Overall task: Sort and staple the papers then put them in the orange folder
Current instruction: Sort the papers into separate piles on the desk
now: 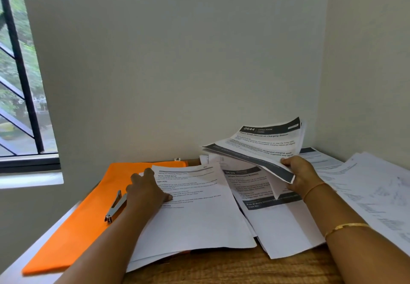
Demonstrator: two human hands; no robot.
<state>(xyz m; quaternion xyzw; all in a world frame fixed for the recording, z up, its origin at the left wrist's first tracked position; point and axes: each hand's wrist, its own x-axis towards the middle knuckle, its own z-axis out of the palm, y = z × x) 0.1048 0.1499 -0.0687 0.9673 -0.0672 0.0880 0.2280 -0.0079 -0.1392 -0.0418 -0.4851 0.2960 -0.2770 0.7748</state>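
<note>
One curled printed paper sheaf (261,144) is gripped by the right hand (299,177); one flat white sheet (199,212) is pressed by the left hand (146,191), fingers relaxed.

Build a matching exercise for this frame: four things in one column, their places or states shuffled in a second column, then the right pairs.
Things
1. flat orange folder
2. silver metal stapler
3. sheaf of printed sheets with dark header bands
4. white printed sheet with black text

Places or states
A. held up off the wooden table by the right hand
B. flat at the left, one edge under papers
C. pressed under the left hand
D. lying on top of the folder

Pairs: 1-B, 2-D, 3-A, 4-C
</note>
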